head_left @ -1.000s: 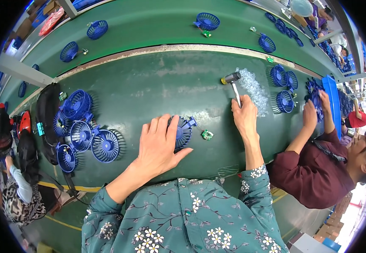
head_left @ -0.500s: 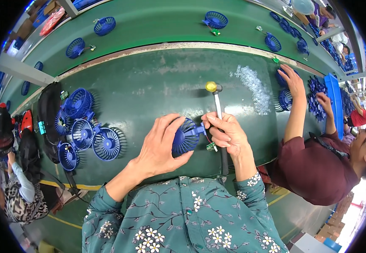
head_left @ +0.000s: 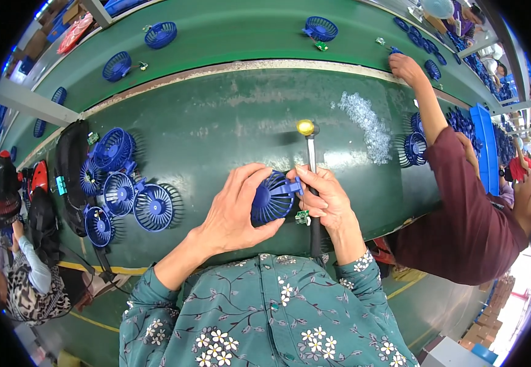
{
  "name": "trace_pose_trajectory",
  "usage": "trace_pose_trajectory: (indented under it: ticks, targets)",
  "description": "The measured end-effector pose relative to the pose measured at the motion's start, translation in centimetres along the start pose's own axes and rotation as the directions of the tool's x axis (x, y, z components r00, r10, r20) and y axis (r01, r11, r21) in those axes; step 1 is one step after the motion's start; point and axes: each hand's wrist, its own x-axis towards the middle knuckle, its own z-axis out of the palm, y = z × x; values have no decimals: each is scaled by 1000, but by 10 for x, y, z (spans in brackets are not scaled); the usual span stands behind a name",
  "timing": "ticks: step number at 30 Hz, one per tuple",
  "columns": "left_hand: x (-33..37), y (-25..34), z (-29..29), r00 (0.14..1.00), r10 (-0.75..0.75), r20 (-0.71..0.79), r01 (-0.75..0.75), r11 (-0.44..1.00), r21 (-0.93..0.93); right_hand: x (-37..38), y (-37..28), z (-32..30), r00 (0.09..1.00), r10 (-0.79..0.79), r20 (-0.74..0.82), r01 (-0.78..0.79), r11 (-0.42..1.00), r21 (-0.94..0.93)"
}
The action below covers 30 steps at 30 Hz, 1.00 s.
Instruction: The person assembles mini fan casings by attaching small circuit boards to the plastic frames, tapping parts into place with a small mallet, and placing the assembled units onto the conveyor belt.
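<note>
My left hand is closed around the round rim of a blue fan housing, its slatted back facing up. My right hand pinches the housing's short stem at its right side. A hammer with a yellow striking face, metal shaft and black handle runs through the same right hand, which hides part of its shaft. Below the stem hangs a small green circuit board. Several more blue fan housings lie in a cluster to the left.
Small clear plastic pieces are spread right of the hammer. A green conveyor belt carrying blue housings runs beyond the table. At right, a co-worker reaches to the belt, near a blue bin. A black bag lies far left.
The hammer has tilted more upright, its handle end swinging left, as my right hand shifted slightly left. The co-worker's arm has reached out to the belt. Housings on the belt have moved right.
</note>
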Motion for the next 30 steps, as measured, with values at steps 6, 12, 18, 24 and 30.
trace_pose_trajectory:
  ticks: [6, 12, 18, 24, 30]
  targets:
    - [4, -4, -2, 995, -92, 47, 96, 992, -80, 0, 6, 2, 992, -124, -23, 122, 990, -74]
    - [15, 2, -16, 989, -135, 67, 129, 988, 89, -5, -4, 21, 928, -337, -157, 224, 845, -486]
    - [60, -8, -49, 776, -478, 412, 571, 810, -136, -1, -15, 25, 838, -444, -316, 252, 830, -498]
    - [147, -46, -58, 995, -96, -20, 97, 957, 273, 3, -27, 3, 783, -487, -386, 305, 842, -444]
    - [214, -170, -95, 956, 179, -234, 57, 669, 742, 6, -4, -18, 897, -203, -393, 81, 949, -305]
